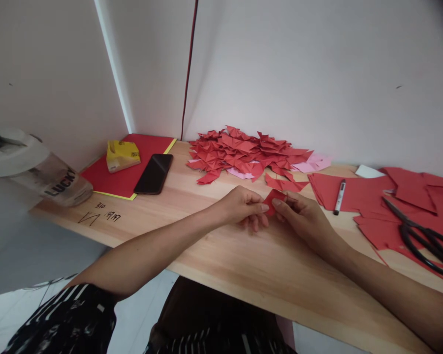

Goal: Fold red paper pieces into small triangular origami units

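Frame centre: left hand [243, 206] and right hand [299, 214] both pinch small folded red paper piece [274, 198], steadying a crease above wooden table [221, 255].

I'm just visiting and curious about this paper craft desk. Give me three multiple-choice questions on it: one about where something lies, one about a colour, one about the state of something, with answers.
1. Where does the black phone lie?
A. On the pile of folded pieces
B. Partly on the red sheet with the yellow edge, beside the yellow packet
C. Under the scissors

2. What colour is the small paper piece that both hands hold?
A. Red
B. Green
C. Blue

3. How is the marker on the flat red sheets?
A. Standing upright
B. Held in a hand
C. Lying flat, untouched

Answers:
1 B: the phone's far end overlaps the red sheet, with the packet just to its left.
2 A: the piece pinched between the left hand and right hand is red, like the pile of folded pieces.
3 C: the marker lies flat on the paper, away from both hands.
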A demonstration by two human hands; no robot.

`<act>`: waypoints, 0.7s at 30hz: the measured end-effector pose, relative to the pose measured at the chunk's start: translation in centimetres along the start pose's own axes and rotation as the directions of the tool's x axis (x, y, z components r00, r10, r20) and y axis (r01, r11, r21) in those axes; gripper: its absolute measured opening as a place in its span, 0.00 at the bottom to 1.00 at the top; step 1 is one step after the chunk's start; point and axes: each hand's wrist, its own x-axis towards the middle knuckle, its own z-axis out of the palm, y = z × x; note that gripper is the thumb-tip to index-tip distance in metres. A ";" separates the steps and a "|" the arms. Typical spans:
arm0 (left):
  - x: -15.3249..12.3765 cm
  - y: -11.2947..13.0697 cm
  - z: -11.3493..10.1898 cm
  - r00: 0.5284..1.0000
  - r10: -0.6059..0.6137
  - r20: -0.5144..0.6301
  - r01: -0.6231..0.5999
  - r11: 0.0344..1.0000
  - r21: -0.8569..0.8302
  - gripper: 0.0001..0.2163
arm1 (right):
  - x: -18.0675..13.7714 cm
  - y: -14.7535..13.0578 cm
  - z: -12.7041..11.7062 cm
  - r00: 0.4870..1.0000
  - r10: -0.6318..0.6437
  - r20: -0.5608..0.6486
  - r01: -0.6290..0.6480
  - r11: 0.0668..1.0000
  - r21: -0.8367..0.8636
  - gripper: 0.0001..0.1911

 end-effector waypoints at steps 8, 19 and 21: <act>0.0 0.5 0.5 0.986 0.034 -0.165 -0.021 0.997 0.075 0.15 | 0.0 0.0 0.2 1.000 -0.010 0.018 0.010 1.000 0.001 0.19; 0.0 0.0 0.4 0.960 0.223 -0.167 -0.176 0.951 0.256 0.10 | 0.0 0.6 0.5 0.989 -0.134 0.068 0.140 0.986 -0.088 0.13; 0.1 0.0 0.4 0.959 0.235 -0.160 -0.192 0.950 0.245 0.11 | -0.1 0.4 0.5 0.989 -0.128 0.068 0.133 0.988 -0.081 0.14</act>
